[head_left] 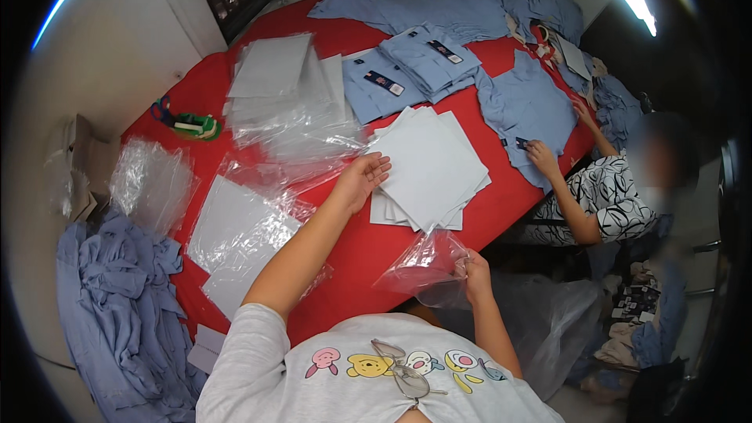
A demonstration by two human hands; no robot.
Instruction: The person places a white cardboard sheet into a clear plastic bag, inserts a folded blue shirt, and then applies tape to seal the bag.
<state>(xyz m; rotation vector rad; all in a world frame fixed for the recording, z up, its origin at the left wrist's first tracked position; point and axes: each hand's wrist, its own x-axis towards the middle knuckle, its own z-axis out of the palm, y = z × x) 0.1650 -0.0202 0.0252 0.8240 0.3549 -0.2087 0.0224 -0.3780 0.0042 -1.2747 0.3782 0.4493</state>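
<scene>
Clear plastic bag point(423, 262) hangs slack at the lower centre of the frame, its right corner pinched between the fingers of the person's right hand point(472, 268). From that grip the thin film spreads leftward and upward, putting nearly all of the bag to the left of the fingers. Its upper tip meets the lowest corner of a stack of white card sheets point(429, 163) at mid-frame; whether the two touch or merely overlap in view cannot be told. The top sheet sits cornerwise, one corner pointing down toward the bag, while the crumpled film leaves the bag's own long axis unclear. At the stack's left edge, the left hand point(365, 178) is the nearer one to the sheets, fingers slightly apart and grasping nothing; contact there is uncertain. On the red bench point(348, 254), folded blue shirts point(423, 70) lie just above the stack, and film-covered white sheets point(239, 223) lie left of centre. At right, a co-worker's hand point(541, 157) rests on a spread blue shirt point(533, 106).
</scene>
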